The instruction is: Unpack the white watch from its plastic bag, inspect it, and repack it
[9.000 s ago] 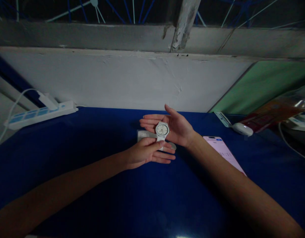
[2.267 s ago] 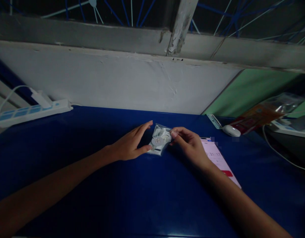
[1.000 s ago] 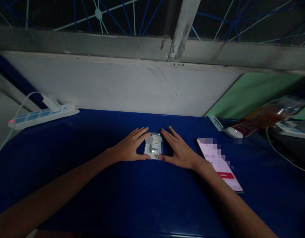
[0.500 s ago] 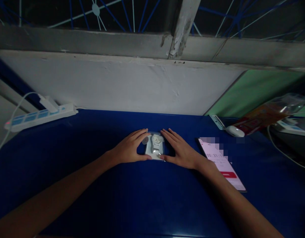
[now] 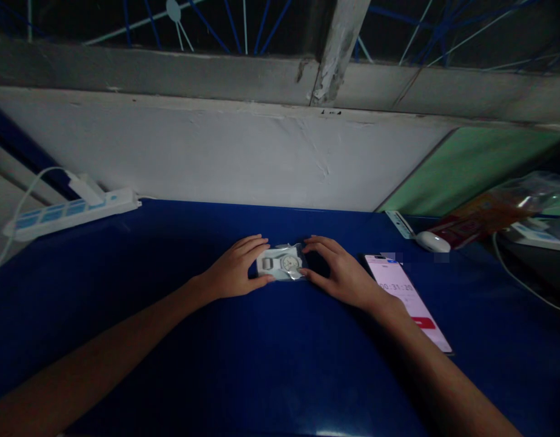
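Observation:
A white wristwatch [image 5: 289,262] on a pale backing lies sideways inside a clear plastic bag [image 5: 300,254] on the blue table. Its round dial faces up toward the right, with the buckle on the left. My left hand [image 5: 234,267] grips the left end, the thumb on the near edge and the fingers on the far edge. At the other end, the thumb and fingertips of my right hand [image 5: 341,272] close on the bag's right side.
To the right a phone [image 5: 409,303] showing a running timer lies under my right forearm's edge. Beyond it are a white computer mouse [image 5: 433,241] and a plastic packet [image 5: 484,215]. A power strip [image 5: 74,212] with a plugged-in charger stands at the far left, before the wall.
The bagged watch has turned about a quarter turn, from upright to sideways, its dial now to the right. My hands have shifted their hold to its two ends.

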The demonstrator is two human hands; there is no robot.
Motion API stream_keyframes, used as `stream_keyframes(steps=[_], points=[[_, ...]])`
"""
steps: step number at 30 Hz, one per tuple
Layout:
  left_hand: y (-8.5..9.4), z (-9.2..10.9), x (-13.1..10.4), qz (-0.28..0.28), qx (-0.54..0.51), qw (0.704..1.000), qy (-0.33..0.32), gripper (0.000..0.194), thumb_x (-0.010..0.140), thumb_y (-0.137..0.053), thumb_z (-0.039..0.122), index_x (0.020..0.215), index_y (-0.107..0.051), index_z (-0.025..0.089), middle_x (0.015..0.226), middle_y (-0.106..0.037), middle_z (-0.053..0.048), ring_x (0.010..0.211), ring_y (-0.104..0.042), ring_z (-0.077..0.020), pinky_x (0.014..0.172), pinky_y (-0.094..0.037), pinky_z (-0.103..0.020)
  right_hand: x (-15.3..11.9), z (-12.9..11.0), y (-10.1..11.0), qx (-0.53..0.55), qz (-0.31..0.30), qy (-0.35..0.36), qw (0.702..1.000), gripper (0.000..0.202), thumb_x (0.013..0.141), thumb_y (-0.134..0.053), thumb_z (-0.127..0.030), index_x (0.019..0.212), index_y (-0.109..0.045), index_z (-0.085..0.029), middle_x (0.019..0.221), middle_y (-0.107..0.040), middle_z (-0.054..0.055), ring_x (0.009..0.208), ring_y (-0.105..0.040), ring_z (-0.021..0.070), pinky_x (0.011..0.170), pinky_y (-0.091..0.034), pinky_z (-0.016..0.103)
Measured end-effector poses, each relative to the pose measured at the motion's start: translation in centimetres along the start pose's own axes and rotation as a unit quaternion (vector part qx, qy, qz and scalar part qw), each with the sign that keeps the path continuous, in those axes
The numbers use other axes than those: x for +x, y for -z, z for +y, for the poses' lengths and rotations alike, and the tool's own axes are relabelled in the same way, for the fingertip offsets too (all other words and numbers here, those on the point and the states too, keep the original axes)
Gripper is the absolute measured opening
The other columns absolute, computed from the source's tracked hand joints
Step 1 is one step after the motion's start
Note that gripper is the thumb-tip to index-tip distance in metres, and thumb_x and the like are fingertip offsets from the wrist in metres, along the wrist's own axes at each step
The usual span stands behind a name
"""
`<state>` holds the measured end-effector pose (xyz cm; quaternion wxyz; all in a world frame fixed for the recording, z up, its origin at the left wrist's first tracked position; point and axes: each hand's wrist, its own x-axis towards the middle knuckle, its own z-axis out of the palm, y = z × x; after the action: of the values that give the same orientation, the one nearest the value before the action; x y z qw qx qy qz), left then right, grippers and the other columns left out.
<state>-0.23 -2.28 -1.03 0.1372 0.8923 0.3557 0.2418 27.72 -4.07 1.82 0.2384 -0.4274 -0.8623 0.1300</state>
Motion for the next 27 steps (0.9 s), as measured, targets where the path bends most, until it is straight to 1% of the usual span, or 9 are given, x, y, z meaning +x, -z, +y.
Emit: stream_keyframes(steps=[1, 3, 8, 12, 18, 21, 24, 25, 27], points=[[0.0, -0.1, 0.0, -0.005, 0.0, 1.0, -0.003, 0.067, 0.084, -0.068, 0.048, 0.139, -0.048, 0.014, 0.142, -0.052, -0.019, 0.139, -0.042, -0.0331, 0.113, -0.037, -0.055, -0.1, 0.1, 0.0, 0.001, -0.011, 0.002, 1.0, 0.047, 0.088, -0.064, -0.042, 0.13, -0.06, -0.02, 0.14, -0.057, 0.015, 0.135, -0.048, 0.034, 0.111, -0.04, 0.058], [-0.1, -0.2, -0.1, -0.012, -0.001, 1.0, -0.005, 0.071, 0.082, -0.07, 0.049, 0.14, -0.047, 0.015, 0.142, -0.052, -0.019, 0.139, -0.042, -0.0332, 0.113, -0.037, -0.055, -0.2, 0.4, 0.0, 0.001, -0.037, 0.003, 0.999, 0.064, 0.087, -0.064, -0.047, 0.143, -0.049, -0.019, 0.149, -0.049, 0.016, 0.141, -0.039, 0.0355, 0.113, -0.035, 0.06], [-0.2, -0.5, -0.2, -0.014, -0.004, 1.0, 0.011, 0.07, 0.086, -0.068, 0.048, 0.143, -0.044, 0.016, 0.144, -0.05, -0.018, 0.14, -0.04, -0.0331, 0.112, -0.037, -0.055, -0.3, 1.1, 0.0, -0.008, -0.052, -0.004, 0.999, 0.072, 0.084, -0.067, -0.054, 0.144, -0.049, -0.019, 0.149, -0.049, 0.017, 0.142, -0.039, 0.0363, 0.114, -0.034, 0.061], [-0.1, -0.4, -0.2, -0.017, -0.002, 1.0, 0.001, 0.075, 0.084, -0.069, 0.051, 0.144, -0.043, 0.016, 0.144, -0.049, -0.019, 0.14, -0.039, -0.0341, 0.112, -0.037, -0.055, -0.2, 1.2, 0.1, -0.012, -0.066, -0.004, 0.998, 0.077, 0.085, -0.065, -0.057, 0.148, -0.044, -0.017, 0.152, -0.045, 0.018, 0.143, -0.037, 0.0349, 0.115, -0.034, 0.059], [0.0, 0.0, -0.1, -0.028, 0.022, 0.999, -0.001, 0.082, 0.079, -0.072, 0.056, 0.142, -0.045, 0.01, 0.146, -0.046, -0.022, 0.141, -0.036, -0.0359, 0.114, -0.035, -0.055, -0.3, 1.1, 0.0, -0.01, -0.071, -0.013, 0.997, 0.073, 0.086, -0.062, -0.059, 0.143, -0.05, -0.015, 0.149, -0.048, 0.02, 0.142, -0.037, 0.0371, 0.114, -0.033, 0.061], [0.1, 0.2, 0.0, -0.038, 0.025, 0.999, 0.007, 0.07, 0.087, -0.065, 0.052, 0.14, -0.047, 0.01, 0.148, -0.045, -0.021, 0.143, -0.034, -0.0347, 0.115, -0.033, -0.055, -0.4, 1.0, 0.0, -0.016, -0.069, -0.011, 0.997, 0.067, 0.09, -0.058, -0.055, 0.142, -0.052, -0.014, 0.15, -0.047, 0.02, 0.143, -0.035, 0.0373, 0.114, -0.032, 0.061], [0.2, 0.2, 0.1, -0.032, 0.011, 0.999, 0.017, 0.059, 0.094, -0.056, 0.05, 0.138, -0.05, 0.011, 0.147, -0.047, -0.019, 0.143, -0.034, -0.0328, 0.115, -0.034, -0.055, -0.3, 0.6, 0.2, -0.007, -0.057, 0.014, 0.998, 0.069, 0.087, -0.064, -0.054, 0.143, -0.051, -0.015, 0.153, -0.042, 0.019, 0.143, -0.035, 0.0377, 0.114, -0.032, 0.06], [0.2, 0.1, 0.1, -0.027, 0.002, 0.999, 0.018, 0.056, 0.096, -0.054, 0.05, 0.137, -0.051, 0.012, 0.146, -0.048, -0.018, 0.143, -0.034, -0.0323, 0.115, -0.034, -0.055, -0.2, 0.4, 0.3, 0.002, -0.051, 0.028, 0.998, 0.067, 0.086, -0.066, -0.052, 0.142, -0.053, -0.018, 0.153, -0.044, 0.018, 0.142, -0.038, 0.0369, 0.113, -0.034, 0.059], [0.3, 0.0, 0.2, -0.018, -0.017, 1.0, 0.016, 0.049, 0.098, -0.05, 0.047, 0.134, -0.054, 0.013, 0.144, -0.051, -0.017, 0.142, -0.037, -0.0317, 0.114, -0.034, -0.055, 0.0, -0.2, 0.4, 0.029, -0.03, 0.055, 0.998, 0.051, 0.089, -0.065, -0.044, 0.134, -0.061, -0.022, 0.143, -0.056, 0.014, 0.134, -0.049, 0.0329, 0.109, -0.042, 0.055]])
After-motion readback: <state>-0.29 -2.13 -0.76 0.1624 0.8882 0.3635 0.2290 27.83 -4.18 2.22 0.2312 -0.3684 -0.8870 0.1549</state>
